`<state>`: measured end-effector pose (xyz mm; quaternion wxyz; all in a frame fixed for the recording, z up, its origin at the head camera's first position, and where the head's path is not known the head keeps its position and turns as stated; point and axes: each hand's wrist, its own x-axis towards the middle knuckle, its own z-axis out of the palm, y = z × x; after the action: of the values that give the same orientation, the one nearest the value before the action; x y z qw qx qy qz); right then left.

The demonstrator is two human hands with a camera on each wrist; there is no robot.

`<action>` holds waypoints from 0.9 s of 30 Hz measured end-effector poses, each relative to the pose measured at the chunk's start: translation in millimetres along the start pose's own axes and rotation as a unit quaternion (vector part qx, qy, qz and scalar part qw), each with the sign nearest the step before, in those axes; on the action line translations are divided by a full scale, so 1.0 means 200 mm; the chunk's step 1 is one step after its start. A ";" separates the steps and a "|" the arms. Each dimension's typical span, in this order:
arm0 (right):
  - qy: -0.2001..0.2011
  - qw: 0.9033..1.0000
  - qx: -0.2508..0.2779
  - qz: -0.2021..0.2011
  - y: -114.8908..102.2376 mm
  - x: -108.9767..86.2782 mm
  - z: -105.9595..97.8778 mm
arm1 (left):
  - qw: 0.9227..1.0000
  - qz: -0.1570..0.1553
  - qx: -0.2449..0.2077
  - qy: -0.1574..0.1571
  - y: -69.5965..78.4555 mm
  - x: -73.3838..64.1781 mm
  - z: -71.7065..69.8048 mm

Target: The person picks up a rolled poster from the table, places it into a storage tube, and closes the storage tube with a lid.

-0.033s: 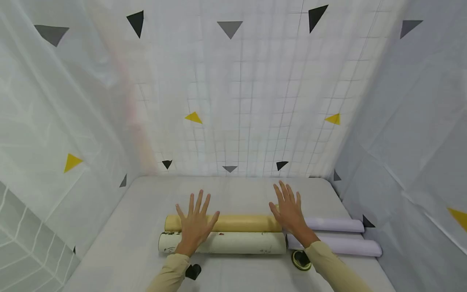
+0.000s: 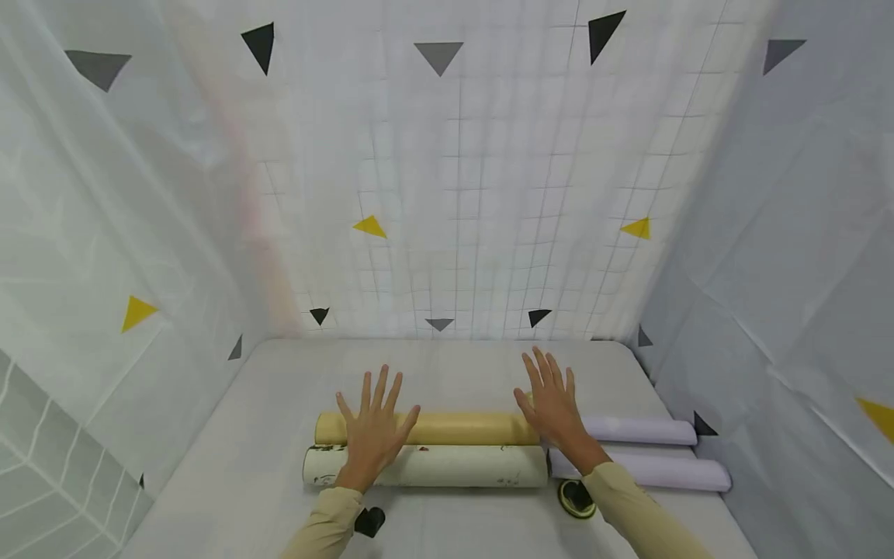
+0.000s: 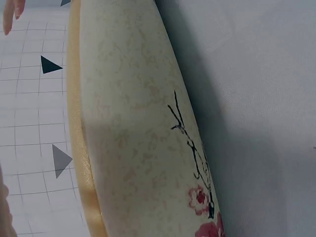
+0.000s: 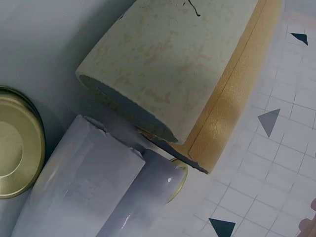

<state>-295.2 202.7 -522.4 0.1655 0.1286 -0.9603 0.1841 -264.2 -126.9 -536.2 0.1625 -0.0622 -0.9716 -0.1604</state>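
Observation:
My left hand [image 2: 374, 436] is spread with straight fingers over the left part of a cream roll [image 2: 461, 466] and a yellow roll [image 2: 454, 428]; whether it touches them I cannot tell. The left wrist view shows dark twigs and red flowers printed on the cream roll [image 3: 133, 113]. Fingers extended, my right hand [image 2: 554, 410] is over the rolls' right end, holding nothing. Two lilac rolls [image 2: 670, 471] lie end to end with them, partly under the right forearm. A gold round lid [image 2: 576, 498] lies in front, and another gold rim [image 4: 180, 181] shows behind the lilac rolls.
A black patch [image 2: 370, 521] lies on the white table [image 2: 454, 528] beside the left sleeve. White sheeting with black, grey and yellow triangles rises at the back [image 2: 489, 155], left and right. Grid lines show through the back sheet.

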 end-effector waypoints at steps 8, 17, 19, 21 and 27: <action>0.009 1.000 -0.003 -0.004 -0.01 0.00 0.01 | 1.000 0.012 -0.011 0.018 0.00 0.00 0.05; -0.005 0.999 -0.036 0.015 0.05 -0.02 -0.01 | 1.000 0.007 0.007 -0.002 0.01 -0.01 0.07; -0.012 0.999 -0.043 0.019 0.06 -0.03 -0.01 | 1.000 0.013 0.004 0.000 0.02 -0.01 0.07; -0.019 0.998 -0.051 0.022 0.07 -0.04 -0.01 | 1.000 0.022 0.007 0.002 0.01 -0.01 0.08; -0.025 0.998 -0.048 0.013 0.10 -0.08 0.02 | 0.999 0.035 0.006 0.014 -0.01 -0.06 0.14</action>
<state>-288.6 221.8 -537.6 0.1448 0.1123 -0.9736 0.1364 -261.7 -120.7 -566.3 0.1821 -0.0931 -0.9673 -0.1497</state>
